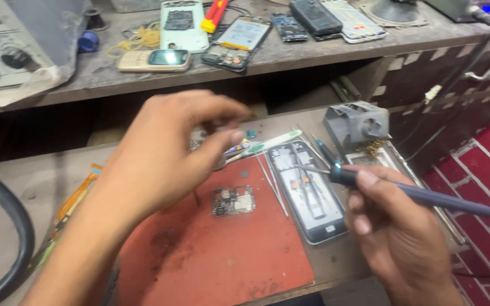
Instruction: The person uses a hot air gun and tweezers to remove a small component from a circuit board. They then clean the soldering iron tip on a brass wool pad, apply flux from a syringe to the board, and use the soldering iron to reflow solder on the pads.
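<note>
Your right hand grips soldering iron, tip pointing left toward circuit board at centre; left hand pinched narrow just above it, contents unclear.

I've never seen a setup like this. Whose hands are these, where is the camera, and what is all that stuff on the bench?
The one picture comes from a camera worn on a person's head, looking down at their own bare hands. The right hand holds a soldering iron, its tip over an opened phone. The left hand is raised with fingers pinched; what it holds, if anything, is too blurred to tell. Below it, a small circuit board lies on a red mat. On the shelf behind lie more phones, including an old keypad phone.
</note>
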